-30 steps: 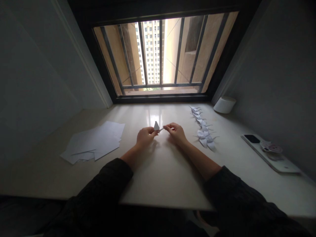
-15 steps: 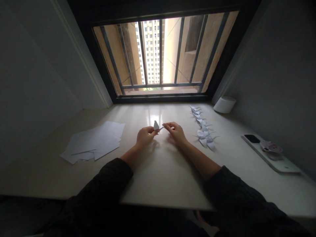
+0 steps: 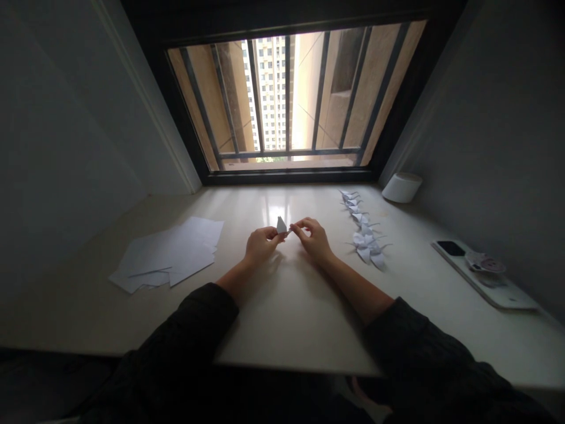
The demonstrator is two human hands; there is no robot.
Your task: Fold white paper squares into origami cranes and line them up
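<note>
A small folded white paper crane (image 3: 281, 225) is held just above the pale sill, in the middle of the view. My left hand (image 3: 261, 242) pinches its body from the left, with a pointed flap standing up above the fingers. From the right, my right hand (image 3: 312, 237) pinches the thin point that sticks out of the paper; the fingertips hide its end. Several finished paper cranes (image 3: 364, 241) lie in a row to the right of my right hand.
On the left lies a loose stack of white paper sheets (image 3: 176, 250). A phone (image 3: 485, 277) with a pig-shaped grip is at the right, and a white cup-like object (image 3: 401, 187) is by the wall. Behind the sill (image 3: 291, 330) stands a barred window (image 3: 286, 171).
My right hand's fingertips have moved slightly left, closer to the crane's body along its thin point. The crane and my left hand have shifted a little to the right.
</note>
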